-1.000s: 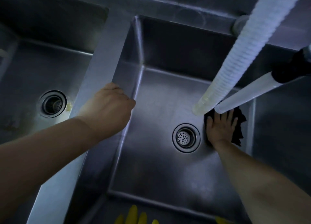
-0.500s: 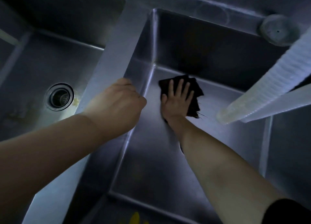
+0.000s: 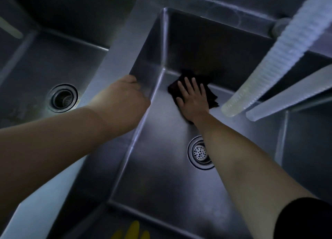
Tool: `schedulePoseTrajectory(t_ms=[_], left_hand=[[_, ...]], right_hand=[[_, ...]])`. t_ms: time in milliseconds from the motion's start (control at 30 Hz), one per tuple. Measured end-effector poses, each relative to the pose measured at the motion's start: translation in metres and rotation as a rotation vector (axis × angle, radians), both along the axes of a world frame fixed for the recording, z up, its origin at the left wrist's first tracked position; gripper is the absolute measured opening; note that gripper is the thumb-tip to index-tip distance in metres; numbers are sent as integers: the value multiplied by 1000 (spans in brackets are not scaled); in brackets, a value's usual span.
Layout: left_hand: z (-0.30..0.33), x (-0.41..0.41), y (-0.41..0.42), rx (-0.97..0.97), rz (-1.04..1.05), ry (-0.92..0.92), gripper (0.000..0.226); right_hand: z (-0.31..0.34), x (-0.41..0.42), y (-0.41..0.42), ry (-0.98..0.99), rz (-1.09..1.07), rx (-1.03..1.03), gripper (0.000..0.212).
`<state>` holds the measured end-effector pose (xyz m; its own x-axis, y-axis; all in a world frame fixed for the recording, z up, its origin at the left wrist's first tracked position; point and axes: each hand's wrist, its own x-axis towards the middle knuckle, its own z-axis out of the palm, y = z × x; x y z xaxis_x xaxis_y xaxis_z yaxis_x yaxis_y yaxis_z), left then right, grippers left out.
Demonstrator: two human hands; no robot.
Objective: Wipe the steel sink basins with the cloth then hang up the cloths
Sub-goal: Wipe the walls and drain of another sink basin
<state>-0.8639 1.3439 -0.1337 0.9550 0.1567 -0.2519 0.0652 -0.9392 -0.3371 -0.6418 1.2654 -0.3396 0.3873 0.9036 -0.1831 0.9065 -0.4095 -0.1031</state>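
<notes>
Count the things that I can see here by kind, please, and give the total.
Basins: 2, left, right
Drains: 2
Hoses: 2
Cloths: 1
Hands: 2, left, right
Total: 9

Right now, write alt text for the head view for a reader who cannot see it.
A right hand presses a dark cloth flat on the floor of a steel basin, near its far left corner. The left hand grips the divider beside a second basin; two pale hoses hang overhead.
</notes>
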Motion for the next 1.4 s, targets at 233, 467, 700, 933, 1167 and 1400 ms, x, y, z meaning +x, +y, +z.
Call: schedulePoseTrajectory(t_ms=[233,467,700,933,1167,1400], left_hand=[[5,2,-7,135,-72,131,16],[-3,0,-11,142,-64,166,21],[-4,-3,-10,170,-68,76,15],[-5,0,-8,119,-49,47,15],[21,2,-14,-31,-90,-80,17],[-5,1,-1,28,-36,25,16]], right_hand=[[13,51,-94,-23,-170,54,60],[10,88,-152,-78,-401,-12,60],[11,87,-196,-34,-701,-7,62],[20,7,-258,-26,-675,-12,60],[19,-66,-265,49,-873,-145,63],[13,-28,-189,15,-748,-88,63]])
